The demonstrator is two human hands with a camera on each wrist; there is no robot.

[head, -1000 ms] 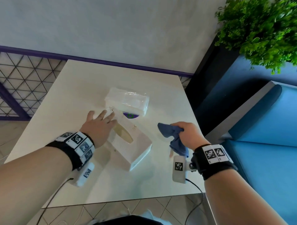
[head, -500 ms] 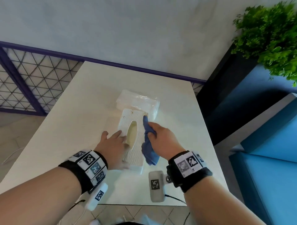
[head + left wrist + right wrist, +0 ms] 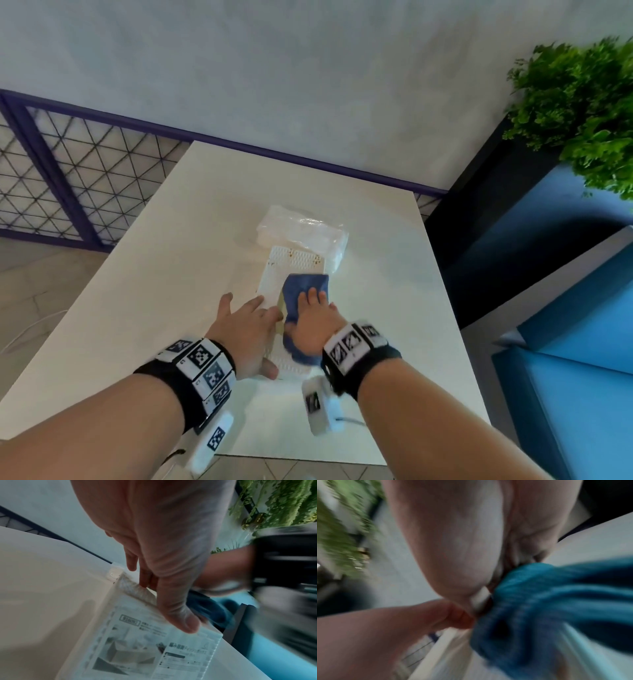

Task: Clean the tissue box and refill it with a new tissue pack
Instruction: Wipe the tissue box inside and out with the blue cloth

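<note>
Head view, hands: left hand (image 3: pixel 245 330) lies flat with fingers spread, pressing on the lower-left part of the white tissue box (image 3: pixel 294 263), thumb against its near end.
Right hand: right hand (image 3: pixel 313 325) has straight fingers flat on a blue cloth (image 3: pixel 303 287), pushing it onto the box top at frame center. The right wrist view is too blurry to add much, just cloth bunched under the palm.
Left wrist view: thumb sits on the box's printed label side, and the blue cloth shows right behind it.
Tissue box: lies lengthwise mid-table, perforated top up, with some brownish specks near its far end.
New pack: plastic-wrapped tissue pack (image 3: pixel 303 231) sits touching the box's far end, toward the upper center.
Edges and room: white table (image 3: pixel 171 274) has lots of bare surface on the left; the right edge is fairly near the box.
Around: blue bench seat (image 3: pixel 575 377) lower right, green plant (image 3: pixel 582 113) upper right, lattice railing (image 3: pixel 85 181) at left.
</note>
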